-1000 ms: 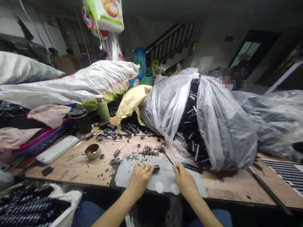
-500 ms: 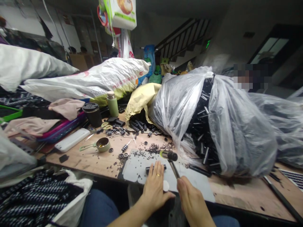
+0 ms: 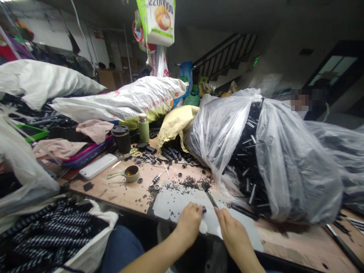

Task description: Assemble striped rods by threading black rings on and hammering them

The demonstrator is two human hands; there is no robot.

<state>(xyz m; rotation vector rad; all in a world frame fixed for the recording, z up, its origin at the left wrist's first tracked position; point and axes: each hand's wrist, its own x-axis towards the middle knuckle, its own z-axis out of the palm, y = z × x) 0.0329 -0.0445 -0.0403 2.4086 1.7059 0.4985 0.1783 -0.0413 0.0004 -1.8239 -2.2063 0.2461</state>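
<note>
My left hand [image 3: 190, 220] is closed around a short black tube [image 3: 204, 209], whose end pokes out past the fingers above a grey sheet [image 3: 182, 201]. In my right hand [image 3: 231, 227] is the handle of a small hammer [image 3: 211, 197]. Its dark head rests low over the sheet's far edge, close to scattered small black bits [image 3: 191, 181]. Most of the tube is hidden by my left fingers. Two pale round spots lie along the sheet's near edge.
A clear plastic bag [image 3: 295, 159] spilling black tubes stands right of the sheet. To the left are a measuring cup [image 3: 132, 173], a white phone-like case [image 3: 98, 167], a black cup [image 3: 121, 140] and a green bottle [image 3: 143, 129]. A sack of patterned black rods [image 3: 51, 231] sits lower left.
My left hand has gone from lying flat over the black tube to gripping it. The hammer head has dropped slightly and turned. The view has shifted a little left.
</note>
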